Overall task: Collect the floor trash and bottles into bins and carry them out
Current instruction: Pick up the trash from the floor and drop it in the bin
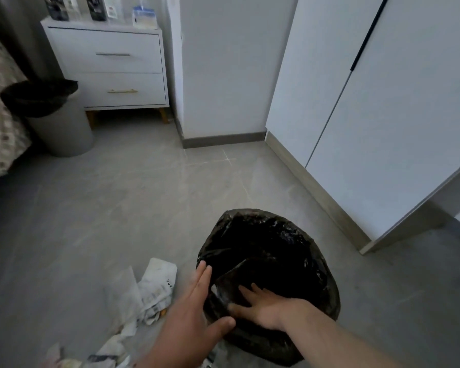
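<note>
Bin, lower centre: crinkled glossy black liner, mouth open. Left hand flat against its rim, fingers straight; right hand splayed inside, gripping nothing.

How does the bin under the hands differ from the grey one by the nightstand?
The near black-bagged bin has the left hand and right hand at its mouth, walls hidden by bag; the far grey round bin stands untouched, grey wall showing. Both have black plastic liners.
</note>
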Action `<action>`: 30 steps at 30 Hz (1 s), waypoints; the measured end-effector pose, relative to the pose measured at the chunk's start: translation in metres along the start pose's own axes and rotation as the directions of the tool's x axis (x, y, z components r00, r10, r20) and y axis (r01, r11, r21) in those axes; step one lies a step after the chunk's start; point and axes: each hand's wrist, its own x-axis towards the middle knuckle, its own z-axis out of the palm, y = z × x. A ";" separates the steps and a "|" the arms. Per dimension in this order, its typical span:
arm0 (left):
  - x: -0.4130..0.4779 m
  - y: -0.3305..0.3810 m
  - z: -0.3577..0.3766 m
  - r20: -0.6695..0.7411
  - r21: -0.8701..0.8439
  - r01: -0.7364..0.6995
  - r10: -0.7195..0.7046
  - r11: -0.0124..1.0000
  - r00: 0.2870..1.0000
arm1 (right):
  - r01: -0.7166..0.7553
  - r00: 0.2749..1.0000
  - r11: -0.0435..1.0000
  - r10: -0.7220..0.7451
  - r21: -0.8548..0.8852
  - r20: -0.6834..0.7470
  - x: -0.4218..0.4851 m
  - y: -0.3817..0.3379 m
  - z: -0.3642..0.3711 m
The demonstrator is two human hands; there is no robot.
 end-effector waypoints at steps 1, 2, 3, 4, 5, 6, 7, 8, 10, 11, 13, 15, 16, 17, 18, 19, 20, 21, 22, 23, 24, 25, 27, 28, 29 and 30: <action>0.000 -0.002 0.001 -0.004 -0.009 -0.002 0.002 1.000 1.000 | -0.009 1.000 1.000 0.009 -0.016 -0.009 0.002 0.001 0.001; 0.001 -0.003 0.002 -0.010 -0.018 -0.004 0.004 1.000 1.000 | 0.002 0.999 0.999 -0.004 -0.032 -0.048 0.002 0.003 0.001; 0.001 -0.004 0.003 -0.008 -0.029 -0.005 0.005 1.000 1.000 | 0.049 0.990 0.998 -0.054 -0.044 -0.127 -0.004 0.004 -0.001; 0.001 -0.005 0.003 -0.012 -0.030 -0.010 0.010 0.999 1.000 | 0.127 0.959 0.990 -0.139 -0.064 -0.245 -0.011 0.004 -0.004; -0.001 -0.004 0.002 -0.009 -0.027 -0.008 0.008 1.000 1.000 | 0.213 0.900 0.972 -0.234 -0.097 -0.368 -0.021 0.002 -0.008; -0.004 -0.004 -0.001 -0.015 -0.028 -0.012 0.011 1.000 1.000 | 0.277 0.829 0.950 -0.311 -0.141 -0.465 -0.032 -0.001 -0.013; -0.009 -0.004 -0.005 -0.027 -0.031 -0.012 0.011 0.999 1.000 | 0.314 0.759 0.932 -0.360 -0.179 -0.543 -0.043 -0.005 -0.019; -0.014 -0.006 -0.010 -0.058 -0.041 -0.011 0.008 0.999 0.998 | 0.344 0.691 0.919 -0.388 -0.195 -0.610 -0.053 -0.011 -0.024; -0.030 -0.019 -0.024 -0.159 -0.129 0.053 -0.073 0.990 0.985 | 0.441 0.572 0.885 -0.406 -0.150 -0.712 -0.069 -0.034 -0.028; -0.038 -0.030 -0.031 -0.222 -0.199 0.121 -0.165 0.972 0.961 | 0.504 0.511 0.853 -0.422 -0.137 -0.749 -0.077 -0.051 -0.026; -0.058 -0.053 -0.046 -0.312 -0.309 0.265 -0.360 0.914 0.879 | 0.611 0.430 0.773 -0.507 -0.172 -0.747 -0.091 -0.090 -0.013; -0.082 -0.081 -0.061 -0.345 -0.331 0.388 -0.494 0.860 0.798 | 0.681 0.416 0.687 -0.648 -0.253 -0.638 -0.096 -0.127 0.015; -0.095 -0.097 -0.066 -0.332 -0.319 0.439 -0.533 0.840 0.778 | 0.697 0.441 0.662 -0.699 -0.276 -0.563 -0.095 -0.142 0.032; -0.110 -0.109 -0.070 -0.302 -0.294 0.489 -0.566 0.821 0.767 | 0.698 0.488 0.665 -0.713 -0.265 -0.503 -0.091 -0.152 0.049; -0.125 -0.121 -0.072 -0.265 -0.266 0.522 -0.582 0.811 0.769 | 0.685 0.554 0.694 -0.694 -0.221 -0.460 -0.085 -0.159 0.064; -0.139 -0.131 -0.071 -0.228 -0.249 0.563 -0.612 0.788 0.757 | 0.650 0.638 0.743 -0.647 -0.157 -0.418 -0.076 -0.163 0.077; -0.150 -0.140 -0.069 -0.193 -0.258 0.590 -0.639 0.765 0.745 | 0.594 0.722 0.798 -0.582 -0.095 -0.375 -0.067 -0.164 0.086; -0.160 -0.147 -0.065 -0.162 -0.260 0.629 -0.675 0.733 0.720 | 0.536 0.783 0.843 -0.519 -0.051 -0.344 -0.056 -0.163 0.094; -0.166 -0.153 -0.060 -0.164 -0.265 0.643 -0.691 0.718 0.704 | 0.479 0.827 0.878 -0.455 -0.011 -0.330 -0.045 -0.161 0.100; -0.171 -0.156 -0.054 -0.166 -0.244 0.683 -0.724 0.688 0.670 | 0.420 0.861 0.907 -0.387 0.031 -0.331 -0.035 -0.157 0.106; -0.174 -0.159 -0.048 -0.188 -0.239 0.708 -0.747 0.664 0.637 | 0.359 0.888 0.930 -0.314 0.081 -0.338 -0.027 -0.152 0.111; -0.177 -0.159 -0.041 -0.199 -0.248 0.742 -0.782 0.623 0.591 | 0.308 0.904 0.944 -0.251 0.119 -0.346 -0.021 -0.147 0.118; -0.180 -0.158 -0.028 -0.207 -0.341 0.741 -0.815 0.578 0.541 | 0.216 0.927 0.965 -0.157 0.145 -0.340 -0.013 -0.140 0.131; -0.181 -0.159 -0.021 -0.204 -0.402 0.714 -0.816 0.573 0.541 | 0.197 0.934 0.969 -0.141 0.146 -0.328 -0.010 -0.139 0.138; -0.181 -0.161 -0.015 -0.184 -0.449 0.693 -0.817 0.564 0.546 | 0.200 0.937 0.969 -0.147 0.143 -0.316 -0.009 -0.137 0.143; -0.179 -0.160 -0.012 -0.162 -0.476 0.679 -0.815 0.558 0.557 | 0.212 0.941 0.969 -0.167 0.128 -0.296 -0.011 -0.138 0.144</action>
